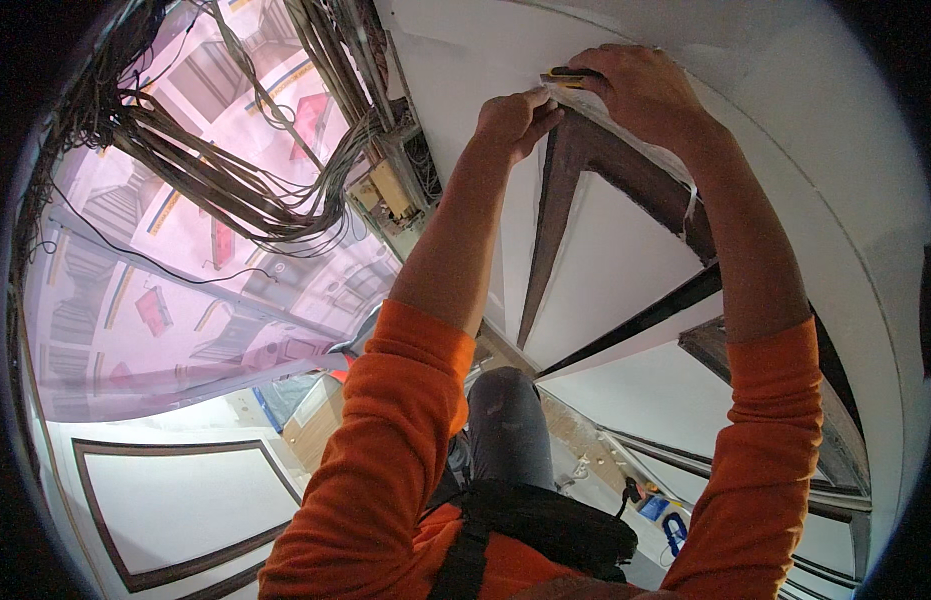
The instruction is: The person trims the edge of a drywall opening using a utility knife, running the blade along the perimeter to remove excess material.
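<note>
My right hand (640,92) is closed around a yellow and black utility knife (570,74), its tip toward the upper corner of a dark brown frame (610,145) on the white wall. My left hand (515,122) is closed in a pinch at that same corner, just below the knife; what lies between its fingertips is too small to make out. Along the frame's top edge runs a whitish, film-like strip (691,205), with a loose bit dangling. Both arms reach upward in orange sleeves.
Bundled loose cables (225,190) hang at the left by an open electrical box (385,190). Pink printed sheeting (155,310) covers the area behind them. Another dark-framed white panel (175,500) is at the lower left. Tools, including a blue item (673,530), lie low on the right.
</note>
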`<action>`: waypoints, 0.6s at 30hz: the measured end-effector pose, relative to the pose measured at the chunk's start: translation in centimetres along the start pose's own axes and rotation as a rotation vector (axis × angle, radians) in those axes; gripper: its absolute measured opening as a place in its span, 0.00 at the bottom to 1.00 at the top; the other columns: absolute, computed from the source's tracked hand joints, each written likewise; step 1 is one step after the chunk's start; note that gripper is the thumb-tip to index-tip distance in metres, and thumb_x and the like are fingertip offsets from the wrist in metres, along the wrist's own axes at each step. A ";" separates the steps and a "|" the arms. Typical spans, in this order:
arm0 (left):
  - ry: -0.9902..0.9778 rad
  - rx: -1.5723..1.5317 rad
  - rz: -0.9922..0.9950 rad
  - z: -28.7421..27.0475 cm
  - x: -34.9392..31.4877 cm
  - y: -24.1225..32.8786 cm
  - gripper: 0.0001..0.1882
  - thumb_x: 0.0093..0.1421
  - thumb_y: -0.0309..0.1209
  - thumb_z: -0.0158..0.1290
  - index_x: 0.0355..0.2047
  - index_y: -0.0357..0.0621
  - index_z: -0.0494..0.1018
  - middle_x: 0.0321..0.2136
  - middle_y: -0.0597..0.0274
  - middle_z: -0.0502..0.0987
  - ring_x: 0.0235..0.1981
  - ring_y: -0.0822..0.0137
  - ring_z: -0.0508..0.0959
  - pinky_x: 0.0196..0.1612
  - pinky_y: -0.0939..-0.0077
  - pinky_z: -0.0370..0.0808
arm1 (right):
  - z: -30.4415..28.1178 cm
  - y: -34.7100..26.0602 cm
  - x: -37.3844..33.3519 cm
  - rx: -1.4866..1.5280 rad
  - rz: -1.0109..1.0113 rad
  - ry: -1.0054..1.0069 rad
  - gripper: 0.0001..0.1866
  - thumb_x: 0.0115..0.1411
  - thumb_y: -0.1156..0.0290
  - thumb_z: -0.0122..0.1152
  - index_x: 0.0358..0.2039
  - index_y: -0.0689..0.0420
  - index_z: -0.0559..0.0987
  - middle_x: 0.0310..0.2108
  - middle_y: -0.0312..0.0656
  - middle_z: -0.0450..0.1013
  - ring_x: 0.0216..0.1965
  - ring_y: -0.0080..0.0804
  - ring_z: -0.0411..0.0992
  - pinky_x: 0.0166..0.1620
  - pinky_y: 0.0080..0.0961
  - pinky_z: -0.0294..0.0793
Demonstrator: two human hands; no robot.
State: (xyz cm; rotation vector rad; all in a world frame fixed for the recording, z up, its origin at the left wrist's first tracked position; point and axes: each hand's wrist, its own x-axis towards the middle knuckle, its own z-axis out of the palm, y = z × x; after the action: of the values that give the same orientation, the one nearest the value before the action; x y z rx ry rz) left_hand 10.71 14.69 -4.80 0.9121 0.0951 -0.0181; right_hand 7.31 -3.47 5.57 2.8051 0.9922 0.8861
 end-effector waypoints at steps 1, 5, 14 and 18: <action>-0.002 0.001 0.003 -0.1 0.0 0.0 0.13 0.67 0.27 0.57 0.45 0.25 0.72 0.41 0.51 0.76 0.43 0.60 0.80 0.50 0.69 0.87 | 0.0 0.0 0.0 0.000 -0.010 0.004 0.14 0.70 0.59 0.54 0.52 0.43 0.82 0.44 0.41 0.82 0.47 0.43 0.81 0.53 0.47 0.81; -0.015 0.006 0.006 -0.2 0.0 0.1 0.14 0.68 0.26 0.57 0.46 0.25 0.71 0.42 0.51 0.75 0.43 0.59 0.80 0.50 0.69 0.87 | 0.2 0.2 0.1 -0.003 -0.041 0.037 0.14 0.70 0.59 0.53 0.50 0.43 0.82 0.43 0.42 0.82 0.47 0.43 0.81 0.52 0.47 0.81; 0.015 0.009 0.047 0.3 -0.3 -0.1 0.13 0.68 0.26 0.55 0.44 0.22 0.73 0.41 0.48 0.75 0.41 0.59 0.80 0.47 0.69 0.88 | 0.5 0.4 0.2 -0.017 -0.049 0.043 0.14 0.68 0.62 0.56 0.51 0.43 0.82 0.44 0.41 0.81 0.47 0.42 0.81 0.52 0.45 0.81; 0.014 0.007 0.050 -0.1 -0.3 0.0 0.13 0.68 0.27 0.56 0.42 0.23 0.72 0.40 0.49 0.75 0.40 0.59 0.80 0.46 0.69 0.89 | 0.0 -0.4 0.3 -0.032 -0.033 -0.010 0.15 0.71 0.61 0.53 0.51 0.50 0.83 0.47 0.41 0.82 0.46 0.42 0.81 0.54 0.42 0.80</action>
State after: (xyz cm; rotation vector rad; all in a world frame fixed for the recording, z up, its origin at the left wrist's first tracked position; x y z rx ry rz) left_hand 10.42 14.79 -4.86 0.9214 0.0852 0.0341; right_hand 7.28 -2.96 5.60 2.7552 1.0105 0.8751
